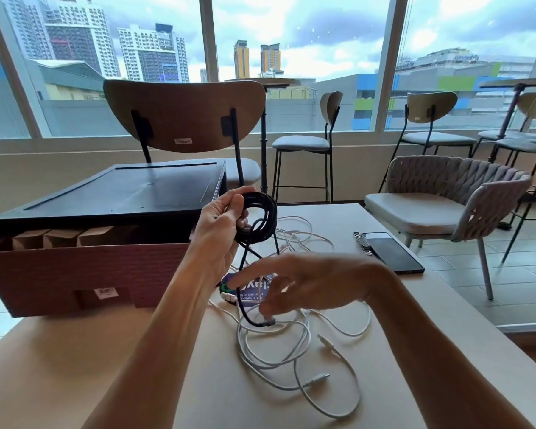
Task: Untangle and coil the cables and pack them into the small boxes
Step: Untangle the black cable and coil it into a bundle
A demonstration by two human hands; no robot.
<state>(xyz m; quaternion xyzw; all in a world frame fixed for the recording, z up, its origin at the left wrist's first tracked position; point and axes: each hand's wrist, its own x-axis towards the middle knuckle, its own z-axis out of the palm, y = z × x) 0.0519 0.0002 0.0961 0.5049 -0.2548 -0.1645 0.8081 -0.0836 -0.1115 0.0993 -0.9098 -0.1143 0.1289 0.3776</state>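
Note:
My left hand [222, 224] is raised above the table and grips a coil of black cable [260, 216]. A loose tail of that black cable hangs down to the tabletop, ending in a plug [265, 322]. My right hand [297, 281] hovers low over the table and its fingertips pinch the black tail near the plug. Several white cables [294, 345] lie tangled on the beige table [75, 366] under and in front of my right hand. At the left stands a brown box [84, 274] with small brown boxes [61, 236] inside it.
A black tray-like lid [121, 190] rests on top of the brown box. A dark phone [390, 252] lies at the table's right edge beside a metal chain-like item [362, 241]. A purple printed card [248, 289] lies under the cables. Chairs stand beyond the table.

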